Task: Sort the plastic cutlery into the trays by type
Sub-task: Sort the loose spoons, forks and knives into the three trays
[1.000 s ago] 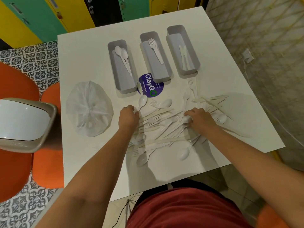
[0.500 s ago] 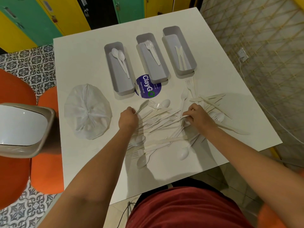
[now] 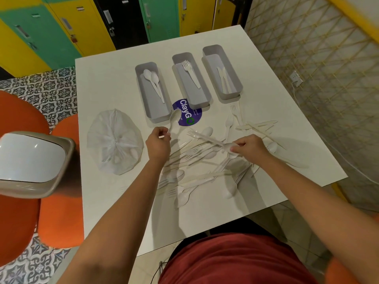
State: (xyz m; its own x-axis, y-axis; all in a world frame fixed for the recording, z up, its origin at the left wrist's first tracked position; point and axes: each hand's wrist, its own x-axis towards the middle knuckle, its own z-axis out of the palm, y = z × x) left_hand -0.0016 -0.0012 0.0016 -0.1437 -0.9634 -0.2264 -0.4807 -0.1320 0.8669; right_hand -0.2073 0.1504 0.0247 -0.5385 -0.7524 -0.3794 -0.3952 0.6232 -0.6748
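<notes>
On the white table [image 3: 114, 83], your left hand [image 3: 158, 143] pinches a spoon [image 3: 174, 119] just before the spoon tray [image 3: 152, 93], while your right hand [image 3: 249, 147] grips a fork [image 3: 205, 137] above the cutlery pile [image 3: 196, 160].

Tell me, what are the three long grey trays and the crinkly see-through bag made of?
The three long grey trays look like smooth matte plastic: even colour, rounded moulded corners, thin walls, though the look alone cannot settle it. The crinkly see-through bag seems to be thin glossy plastic film: it wrinkles, gathers to a knot, and shows pale shapes inside.
</notes>
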